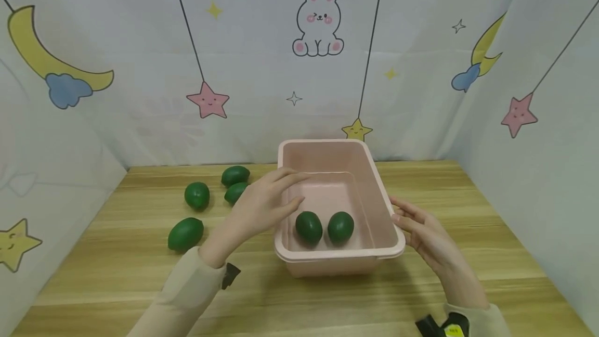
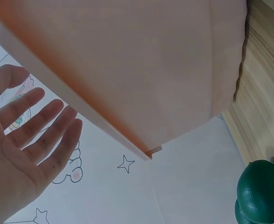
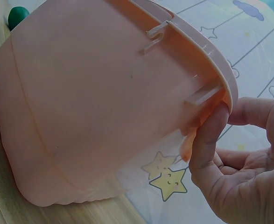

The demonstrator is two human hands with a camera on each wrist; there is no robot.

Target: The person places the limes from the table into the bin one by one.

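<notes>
A pink plastic bin (image 1: 337, 255) stands on the wooden table, with two dark green lime-like fruits (image 1: 309, 228) lying inside near its front wall. My left hand (image 1: 267, 196) hovers over the bin's left rim, fingers spread and relaxed. In the left wrist view its palm shows bare, close to the bin's edge (image 2: 80, 100). On the opposite side my right hand (image 1: 432, 238) pinches the right rim between thumb and fingers. That pinch shows clearly in the right wrist view, where the thumb and a finger take hold of the rim (image 3: 230, 93).
Several more green fruits lie on the table (image 1: 140, 274) left of the bin, one (image 1: 185, 234) nearest the front. Another (image 1: 236, 192) is partly hidden behind my left hand. A white patterned curtain (image 1: 262, 66) hangs behind the table and along its sides.
</notes>
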